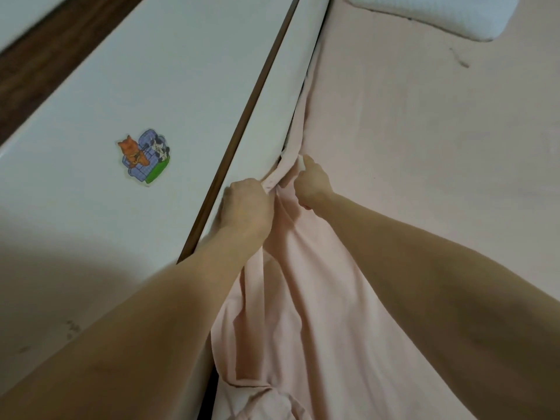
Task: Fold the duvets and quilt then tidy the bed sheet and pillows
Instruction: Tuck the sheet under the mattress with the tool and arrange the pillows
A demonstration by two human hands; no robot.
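Both the left hand (247, 207) and right hand (310, 184) clench the pink bed sheet (424, 131) edge beside the white wall panel (263, 116), seemingly to pull slack taut, pillow (439, 13) well apart

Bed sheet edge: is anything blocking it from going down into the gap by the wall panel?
Nothing visible blocks it. Both the left hand and right hand already grip the pink bed sheet at the gap beside the white panel. The gap's depth is hidden.
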